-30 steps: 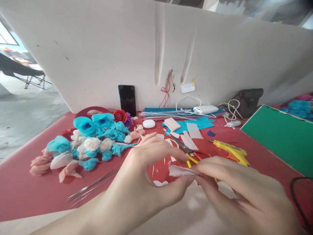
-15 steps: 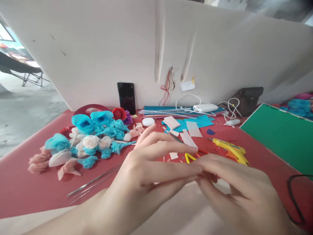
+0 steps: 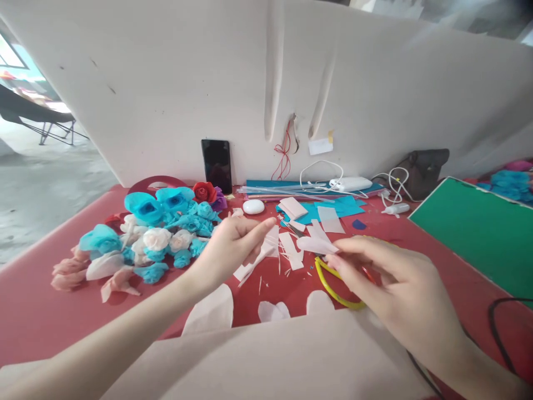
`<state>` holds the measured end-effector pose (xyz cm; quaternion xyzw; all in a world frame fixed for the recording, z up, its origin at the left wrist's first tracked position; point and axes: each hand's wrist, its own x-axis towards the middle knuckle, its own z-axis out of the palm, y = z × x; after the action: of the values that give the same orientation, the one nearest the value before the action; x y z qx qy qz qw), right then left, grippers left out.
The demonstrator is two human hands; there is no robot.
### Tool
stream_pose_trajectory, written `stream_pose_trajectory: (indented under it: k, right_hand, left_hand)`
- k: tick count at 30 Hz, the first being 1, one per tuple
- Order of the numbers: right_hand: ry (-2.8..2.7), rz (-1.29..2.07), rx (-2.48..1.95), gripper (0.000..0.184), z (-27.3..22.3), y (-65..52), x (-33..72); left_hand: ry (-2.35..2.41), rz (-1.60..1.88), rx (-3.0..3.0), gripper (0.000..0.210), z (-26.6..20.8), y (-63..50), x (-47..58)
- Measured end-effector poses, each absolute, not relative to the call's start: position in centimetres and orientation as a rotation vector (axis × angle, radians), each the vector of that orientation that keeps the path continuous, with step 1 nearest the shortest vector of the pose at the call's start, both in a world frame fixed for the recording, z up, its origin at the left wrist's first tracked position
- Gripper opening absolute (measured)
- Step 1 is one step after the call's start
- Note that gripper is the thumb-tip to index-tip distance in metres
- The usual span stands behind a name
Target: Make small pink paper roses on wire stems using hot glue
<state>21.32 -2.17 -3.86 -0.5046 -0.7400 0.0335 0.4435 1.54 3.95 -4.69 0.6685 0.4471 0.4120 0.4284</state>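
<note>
My right hand (image 3: 389, 283) pinches a pale pink paper petal (image 3: 316, 245) between thumb and fingertips, with the petal pointing left. Below that hand lie yellow-handled pliers (image 3: 339, 291), partly covered by the fingers. My left hand (image 3: 239, 240) is over the paper strips, apart from the right, fingers curled and thumb against the index finger; whether anything is in the pinch is hidden. White cut strips (image 3: 291, 251) and thin scraps lie between the hands. Nearer me, rounded pale petals (image 3: 212, 311) rest along the edge of a pale sheet (image 3: 258, 355).
Blue, white and pink paper flowers (image 3: 156, 240) heap on the left. A phone (image 3: 216, 165) leans on the wall. Blue paper (image 3: 350, 206), a white case (image 3: 254, 207), a white power strip (image 3: 350, 184) and a green board (image 3: 478, 239) lie around; a dark cable runs at right.
My hands, together before, have moved apart: the left back and left, the right slightly right. The pale petal now shows in the right hand, and the strips and petals beneath are uncovered.
</note>
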Motion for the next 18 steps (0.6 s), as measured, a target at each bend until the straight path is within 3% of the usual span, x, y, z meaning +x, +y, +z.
stream_pose_trajectory:
  k: [2,4,5,7,10,13,18]
  right_hand:
    - [-1.824,0.076,-1.241,0.007,-4.0,-2.2,21.3]
    - [-1.828,0.063,-1.210,0.007,-4.0,-2.2,21.3]
    - [-1.833,0.052,-1.189,0.007,-3.9,-2.3,21.3]
    - [-1.852,0.018,-1.139,0.007,-3.9,-2.4,21.2]
    - [-1.914,-0.064,-1.072,0.007,-4.1,-2.8,20.9]
    - [-1.951,-0.153,-1.017,0.009,-4.6,-3.2,20.7]
    - [-1.995,-0.200,-0.984,0.013,-5.0,-3.2,20.8]
  left_hand:
    - [1.048,0.930,1.683,0.044,-5.7,4.1,2.0]
    - [0.953,0.857,1.699,0.018,-6.1,3.7,2.4]
    - [0.904,0.826,1.715,0.017,-6.0,3.4,2.7]
    - [0.828,0.783,1.755,0.033,-5.4,2.4,3.1]
    - [0.752,0.701,1.781,0.017,-4.2,0.8,3.5]
    - [0.685,0.629,1.722,0.018,-3.5,-0.3,3.6]
    - [0.836,0.586,1.829,0.040,-3.8,-0.8,3.7]
